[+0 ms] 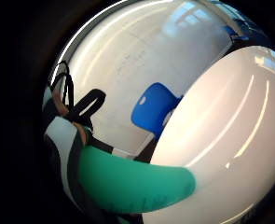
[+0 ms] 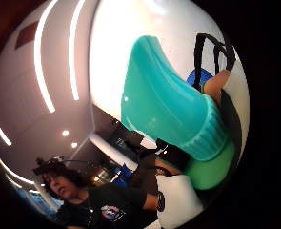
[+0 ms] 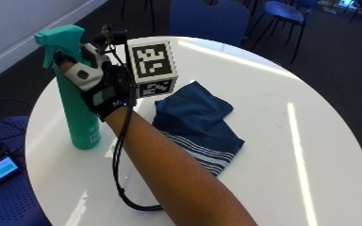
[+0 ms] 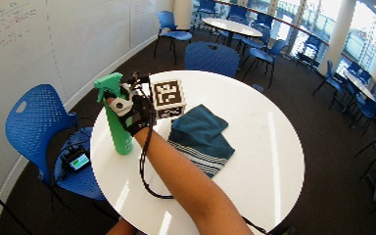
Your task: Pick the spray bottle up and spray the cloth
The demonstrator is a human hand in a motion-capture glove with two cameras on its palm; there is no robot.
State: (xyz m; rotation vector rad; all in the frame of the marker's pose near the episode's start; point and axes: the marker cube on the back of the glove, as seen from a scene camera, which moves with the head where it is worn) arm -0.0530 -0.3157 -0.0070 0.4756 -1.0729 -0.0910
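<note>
Green spray bottle (image 3: pixel 80 110) stood upright on white counter (image 3: pixel 306 141) | neck wrapped by gloved right hand (image 3: pixel 105 89), ready for lifting | blue cloth (image 3: pixel 196 125) laid beside it as spray target

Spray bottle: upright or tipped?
Upright: the spray bottle stands on the table, with the right hand at its neck.
</note>
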